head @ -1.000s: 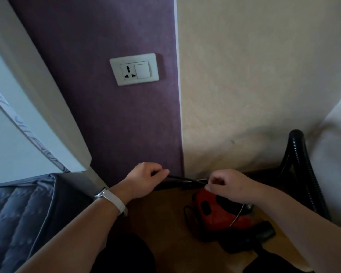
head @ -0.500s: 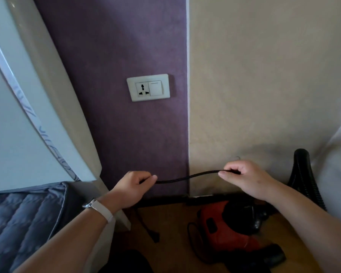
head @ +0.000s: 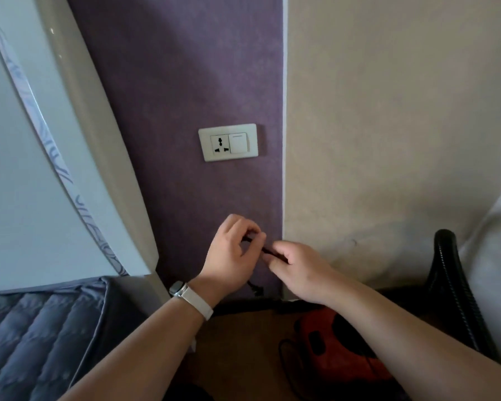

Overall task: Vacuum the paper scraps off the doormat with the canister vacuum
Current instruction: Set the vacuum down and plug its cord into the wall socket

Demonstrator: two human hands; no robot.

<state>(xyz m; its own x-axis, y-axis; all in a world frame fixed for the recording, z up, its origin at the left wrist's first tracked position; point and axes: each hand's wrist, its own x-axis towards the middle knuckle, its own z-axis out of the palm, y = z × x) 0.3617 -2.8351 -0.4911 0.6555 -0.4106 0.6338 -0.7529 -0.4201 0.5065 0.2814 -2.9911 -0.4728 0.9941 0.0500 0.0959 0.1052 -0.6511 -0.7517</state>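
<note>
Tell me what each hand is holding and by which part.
Both pinch the vacuum's black cord along its length: left hand nearer the dangling plug, right hand just beside it.

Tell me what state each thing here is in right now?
Wall socket: empty, nothing plugged in.
Power cord: pinched between both hands.
Plug: dangling below the left hand, not plugged in.
Left hand: closed on the cord.
Right hand: closed on the cord.
Canister vacuum: on the floor.

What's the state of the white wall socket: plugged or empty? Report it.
Empty. The white wall socket shows bare pin holes, and the thin black power cord is pinched between both hands below it, its plug dangling.
</note>
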